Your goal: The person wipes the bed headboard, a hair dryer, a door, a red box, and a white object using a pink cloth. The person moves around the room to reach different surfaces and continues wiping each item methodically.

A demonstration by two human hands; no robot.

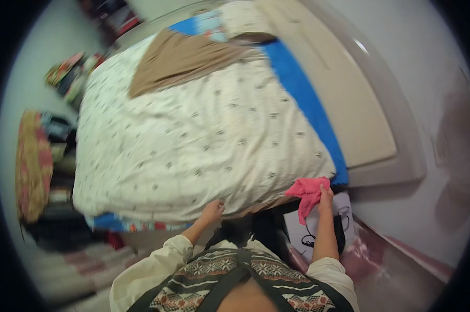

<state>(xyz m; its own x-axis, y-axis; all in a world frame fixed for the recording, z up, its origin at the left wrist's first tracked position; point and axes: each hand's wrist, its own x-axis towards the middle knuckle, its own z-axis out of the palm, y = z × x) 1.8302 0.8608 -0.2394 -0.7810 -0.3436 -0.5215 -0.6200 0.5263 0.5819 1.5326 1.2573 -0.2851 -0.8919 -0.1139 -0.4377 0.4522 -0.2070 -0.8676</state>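
A crumpled pink cloth point(308, 193) hangs from my right hand point(325, 195), above the near right corner of the bed. My left hand point(213, 211) is at the bed's near edge, its fingers curled and with nothing visible in them; whether it touches the bedding I cannot tell. Before me spreads a white quilt point(203, 128) with small dark motifs, wrinkled along its near side. A brown cloth point(184, 58) lies folded over the quilt's far part.
A blue sheet point(309, 101) shows beside the quilt, and a beige mattress or board point(348, 117) leans along the right wall. A pillow point(246, 19) rests at the far end. Below my right hand is a white surface point(297, 224) with a black cable. Piled fabrics point(34, 167) stand left.
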